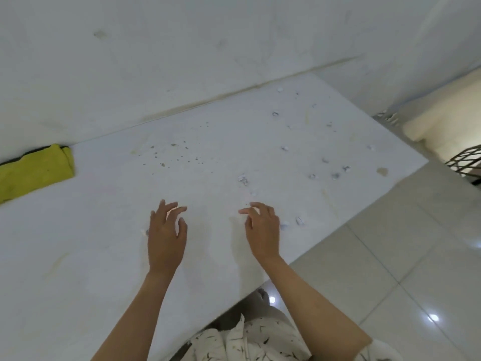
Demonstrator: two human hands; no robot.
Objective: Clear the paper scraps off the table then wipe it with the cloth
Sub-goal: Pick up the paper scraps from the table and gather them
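Small crumpled paper scraps [244,179] lie scattered over the right half of the white table [104,243], with several more near the far right edge [335,175] and two beside my right hand [299,221]. A folded yellow cloth [33,171] lies at the table's far left against the wall. My left hand [165,235] hovers over the table's middle, fingers spread and relaxed, holding nothing. My right hand [261,230] hovers to its right, fingers loosely bent, empty, just short of the nearest scraps.
Dark specks and stains [171,155] dot the table's middle. A white wall [182,48] runs along the table's far side. Pale floor tiles [390,269] lie to the right, with a cream cushion [447,126] and a metal frame [466,160] beyond.
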